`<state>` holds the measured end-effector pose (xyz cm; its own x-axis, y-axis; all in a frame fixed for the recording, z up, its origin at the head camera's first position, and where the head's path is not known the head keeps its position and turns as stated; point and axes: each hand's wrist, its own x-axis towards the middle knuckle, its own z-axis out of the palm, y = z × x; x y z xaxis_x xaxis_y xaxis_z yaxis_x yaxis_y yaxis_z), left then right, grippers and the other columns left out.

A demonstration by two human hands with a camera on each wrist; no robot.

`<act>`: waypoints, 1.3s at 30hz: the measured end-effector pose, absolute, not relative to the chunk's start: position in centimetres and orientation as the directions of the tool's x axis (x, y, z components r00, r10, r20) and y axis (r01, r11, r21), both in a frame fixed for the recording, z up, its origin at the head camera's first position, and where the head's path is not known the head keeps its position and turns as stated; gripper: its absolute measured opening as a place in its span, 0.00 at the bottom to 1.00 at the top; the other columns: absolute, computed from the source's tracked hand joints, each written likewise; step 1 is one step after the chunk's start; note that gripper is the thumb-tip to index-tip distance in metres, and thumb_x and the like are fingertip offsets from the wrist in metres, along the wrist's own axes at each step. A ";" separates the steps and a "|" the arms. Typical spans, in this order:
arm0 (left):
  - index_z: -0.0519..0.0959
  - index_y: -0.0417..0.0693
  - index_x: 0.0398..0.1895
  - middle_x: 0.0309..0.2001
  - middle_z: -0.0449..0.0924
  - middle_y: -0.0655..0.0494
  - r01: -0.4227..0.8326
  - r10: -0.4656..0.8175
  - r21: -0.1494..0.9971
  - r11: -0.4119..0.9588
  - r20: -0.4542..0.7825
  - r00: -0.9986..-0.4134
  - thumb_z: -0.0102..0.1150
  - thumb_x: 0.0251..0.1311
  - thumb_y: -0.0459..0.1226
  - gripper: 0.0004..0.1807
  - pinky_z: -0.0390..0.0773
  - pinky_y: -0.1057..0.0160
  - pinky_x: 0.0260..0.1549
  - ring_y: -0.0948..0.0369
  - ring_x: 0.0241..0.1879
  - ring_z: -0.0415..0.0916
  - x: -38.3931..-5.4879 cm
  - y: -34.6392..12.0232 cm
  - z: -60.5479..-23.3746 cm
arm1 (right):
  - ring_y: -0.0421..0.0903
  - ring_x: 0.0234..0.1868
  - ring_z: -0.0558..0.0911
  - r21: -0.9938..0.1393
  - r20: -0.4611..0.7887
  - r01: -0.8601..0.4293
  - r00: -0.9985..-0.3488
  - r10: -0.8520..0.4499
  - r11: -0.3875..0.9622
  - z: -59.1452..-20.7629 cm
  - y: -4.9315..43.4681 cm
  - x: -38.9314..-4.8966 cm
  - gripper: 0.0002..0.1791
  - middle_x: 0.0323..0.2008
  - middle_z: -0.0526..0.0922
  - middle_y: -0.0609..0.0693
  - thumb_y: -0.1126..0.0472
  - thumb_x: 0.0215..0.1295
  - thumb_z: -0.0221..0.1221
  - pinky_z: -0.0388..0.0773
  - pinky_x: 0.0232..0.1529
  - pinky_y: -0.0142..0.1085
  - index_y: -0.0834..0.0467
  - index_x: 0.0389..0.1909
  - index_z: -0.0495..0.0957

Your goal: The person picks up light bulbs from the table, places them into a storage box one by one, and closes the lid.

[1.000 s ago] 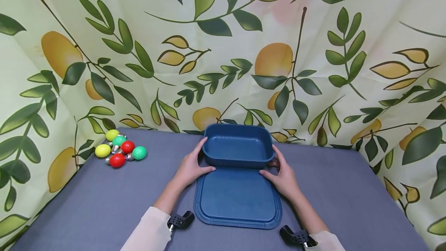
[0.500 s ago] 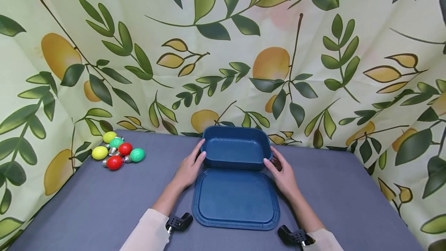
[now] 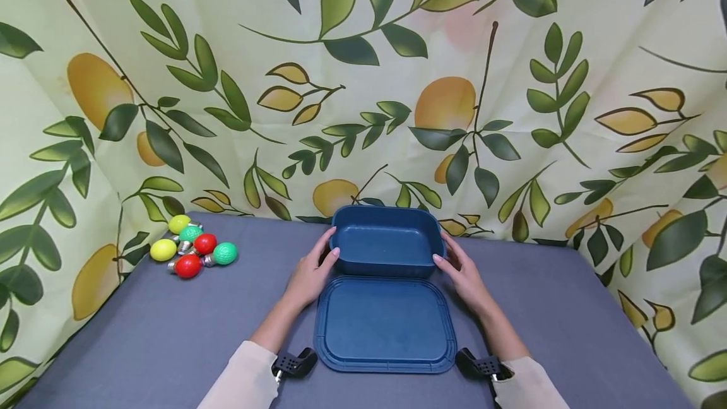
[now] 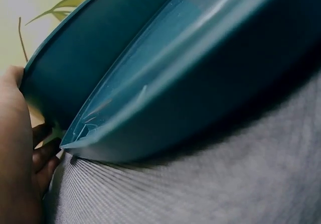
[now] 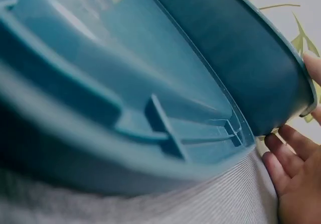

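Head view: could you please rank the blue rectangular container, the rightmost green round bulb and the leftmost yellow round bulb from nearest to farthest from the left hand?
1. Blue container: right of the left hand, touching.
2. Green bulb: to its left.
3. Yellow bulb: farther left.

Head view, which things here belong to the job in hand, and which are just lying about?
In the job:
- blue container, held at its ends by the left hand and right hand
- blue lid, untouched in front of it, probably part of the job

Apparently lying about:
- six colored bulbs, off to the left, untouched; possibly wanted later
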<state>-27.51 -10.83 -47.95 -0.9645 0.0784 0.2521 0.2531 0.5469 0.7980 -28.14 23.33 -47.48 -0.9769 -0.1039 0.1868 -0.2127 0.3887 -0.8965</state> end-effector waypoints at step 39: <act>0.58 0.51 0.79 0.72 0.69 0.38 0.227 -0.020 0.894 0.387 0.254 -0.967 0.51 0.75 0.43 0.32 0.71 0.42 0.66 0.43 0.68 0.73 -27.1 -11.1 -47.5 | 0.61 0.78 0.58 -0.883 0.200 -0.206 -0.978 -0.060 0.423 -47.6 20.5 -29.6 0.41 0.80 0.53 0.60 0.51 0.72 0.59 0.57 0.75 0.58 0.51 0.81 0.51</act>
